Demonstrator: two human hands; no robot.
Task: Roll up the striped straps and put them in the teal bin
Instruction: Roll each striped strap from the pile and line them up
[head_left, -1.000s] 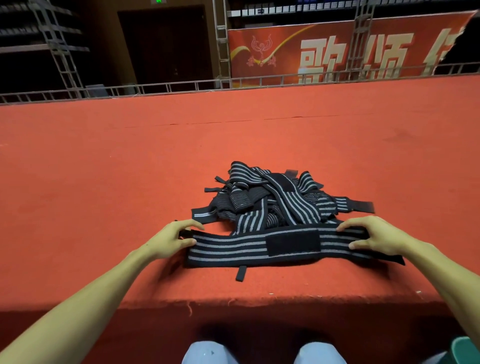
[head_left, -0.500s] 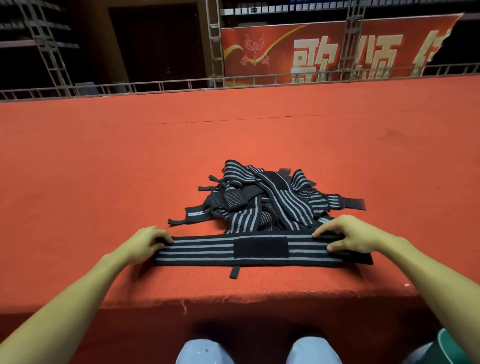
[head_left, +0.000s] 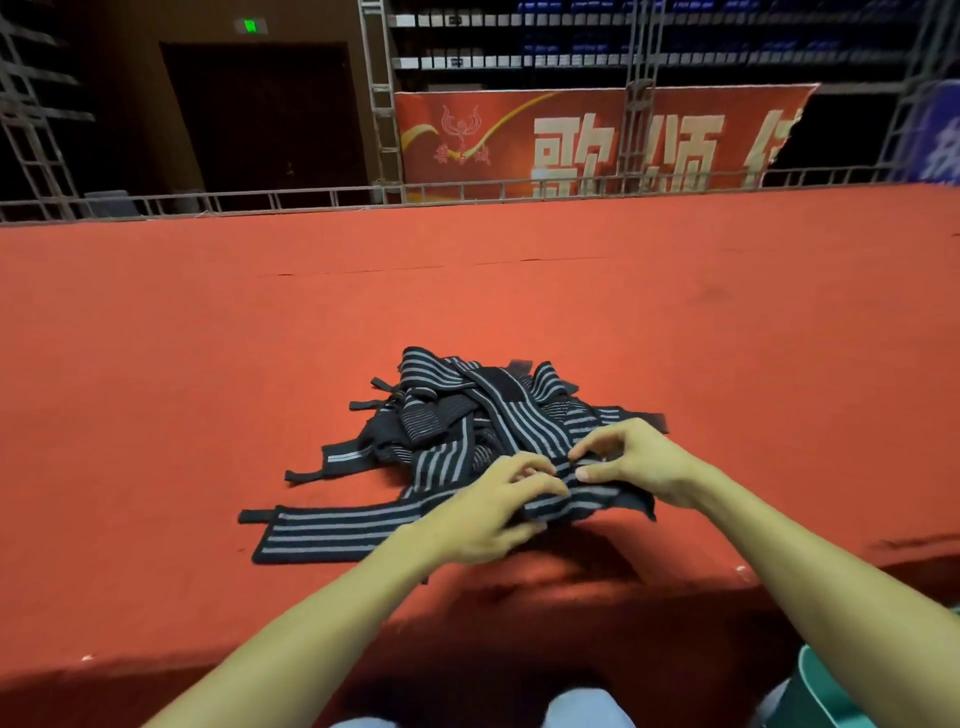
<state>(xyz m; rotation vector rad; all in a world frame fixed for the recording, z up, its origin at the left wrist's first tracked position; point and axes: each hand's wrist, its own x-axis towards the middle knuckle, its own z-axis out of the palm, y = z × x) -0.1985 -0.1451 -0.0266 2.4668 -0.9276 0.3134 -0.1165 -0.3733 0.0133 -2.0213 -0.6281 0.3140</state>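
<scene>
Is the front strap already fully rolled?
No: the left hand and right hand hold the front strap at its right end; the rest lies flat on the carpet.

Found the nearest strap (head_left: 332, 535) black, lined lengthwise with pale grey stripes. Saw the same black and grey striping across the pile of straps (head_left: 467, 410), with plain black patches and tabs among them. Noted an orange-red covering over the table (head_left: 208, 364), darker red along its shaded front edge. Caught a teal bin (head_left: 831, 691). Made out a red banner (head_left: 597, 140) with cream characters and a gold swoosh, a green sign (head_left: 250, 25), grey trusses (head_left: 382, 104) and pale blue trousers (head_left: 587, 712).
</scene>
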